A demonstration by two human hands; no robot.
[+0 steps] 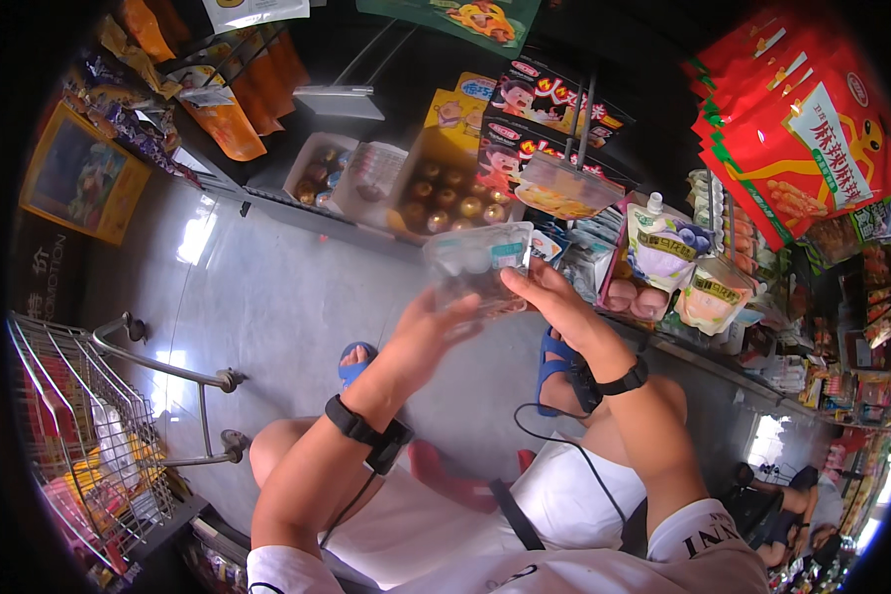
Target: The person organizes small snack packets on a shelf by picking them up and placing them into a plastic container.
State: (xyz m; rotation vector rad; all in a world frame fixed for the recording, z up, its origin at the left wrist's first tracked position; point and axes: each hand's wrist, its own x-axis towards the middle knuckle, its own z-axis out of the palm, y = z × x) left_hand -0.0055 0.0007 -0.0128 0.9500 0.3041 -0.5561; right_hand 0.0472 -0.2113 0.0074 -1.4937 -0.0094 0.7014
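A clear plastic package (465, 259) with a pale green label and dark contents is held up in front of me. My right hand (556, 299) grips its right side, thumb on the face turned to me. My left hand (428, 332) is close to the package's lower left edge, its fingers stretched and a little blurred; whether they touch the plastic I cannot tell. Just beyond the package is an open yellow carton (447, 203) of gold-wrapped round pieces. Purple-and-white spout pouches (669, 247) stand to the right of my right hand.
Red snack bags (812, 129) hang at the upper right, orange bags (230, 114) at the upper left. Black-and-red boxes (525, 139) are stacked on the shelf. A wire shopping cart (99, 445) with goods stands at my left. Other people (797, 510) are at the lower right.
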